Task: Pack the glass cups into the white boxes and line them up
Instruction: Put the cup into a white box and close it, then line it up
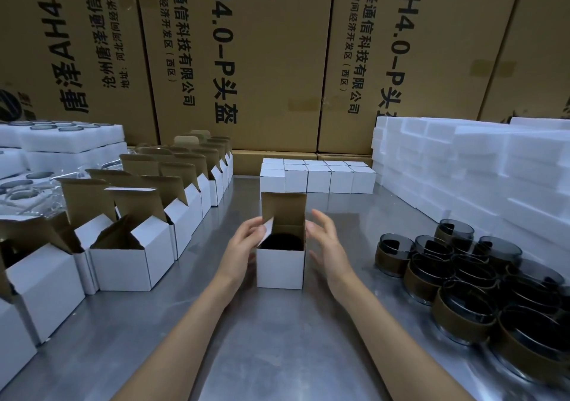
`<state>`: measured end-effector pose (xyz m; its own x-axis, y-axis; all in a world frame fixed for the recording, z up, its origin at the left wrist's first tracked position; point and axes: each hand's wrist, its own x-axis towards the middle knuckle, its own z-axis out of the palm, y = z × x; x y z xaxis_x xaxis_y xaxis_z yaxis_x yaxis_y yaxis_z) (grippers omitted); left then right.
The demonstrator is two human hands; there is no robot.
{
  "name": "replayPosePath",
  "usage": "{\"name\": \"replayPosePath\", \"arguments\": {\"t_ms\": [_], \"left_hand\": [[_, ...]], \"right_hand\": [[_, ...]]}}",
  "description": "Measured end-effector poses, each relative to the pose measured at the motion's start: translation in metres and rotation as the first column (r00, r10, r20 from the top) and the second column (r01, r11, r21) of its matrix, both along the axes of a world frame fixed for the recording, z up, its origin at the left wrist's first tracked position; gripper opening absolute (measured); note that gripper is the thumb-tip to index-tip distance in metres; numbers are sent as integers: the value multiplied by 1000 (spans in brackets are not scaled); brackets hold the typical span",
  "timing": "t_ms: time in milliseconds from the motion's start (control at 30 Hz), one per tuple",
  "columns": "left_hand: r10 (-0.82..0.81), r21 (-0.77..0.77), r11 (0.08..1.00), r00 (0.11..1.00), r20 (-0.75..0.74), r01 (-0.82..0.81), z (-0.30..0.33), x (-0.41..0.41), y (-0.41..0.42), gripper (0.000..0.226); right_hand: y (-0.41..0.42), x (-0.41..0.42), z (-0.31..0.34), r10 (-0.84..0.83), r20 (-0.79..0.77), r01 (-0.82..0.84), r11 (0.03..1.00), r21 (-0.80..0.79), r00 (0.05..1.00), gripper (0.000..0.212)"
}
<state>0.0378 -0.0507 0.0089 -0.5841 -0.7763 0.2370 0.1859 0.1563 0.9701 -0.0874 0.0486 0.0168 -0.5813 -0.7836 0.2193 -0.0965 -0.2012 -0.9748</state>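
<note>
A small white box (280, 269) stands open on the steel table (277, 339) in the middle, lid flap upright, with a dark cup inside it. My left hand (243, 246) pinches the box's left side flap. My right hand (328, 240) hovers just right of the box with fingers relaxed and holds nothing. Several dark glass cups (472, 280) with brown sleeves stand grouped at the right. A row of closed white boxes (317, 175) is lined up at the back.
Several open white boxes (129, 240) with raised brown flaps run along the left. White foam blocks (462, 166) are stacked at the right, foam trays (61, 141) at the far left. Large brown cartons (277, 61) form a wall behind.
</note>
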Motion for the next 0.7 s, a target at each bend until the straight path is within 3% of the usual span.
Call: {"name": "replayPosePath", "arguments": {"t_ms": [300, 533, 700], "left_hand": [[22, 40, 999, 1000, -14, -21, 1, 0, -1, 22], [98, -107, 989, 995, -36, -101, 1, -1, -5, 17], [22, -160, 987, 1000, 12, -19, 2, 1, -3, 40]], "right_hand": [[-2, -2, -7, 112, 62, -111, 994, -10, 992, 40], [-2, -4, -8, 174, 113, -176, 984, 5, 978, 32], [-1, -3, -7, 202, 76, -207, 977, 53, 976, 29]]}}
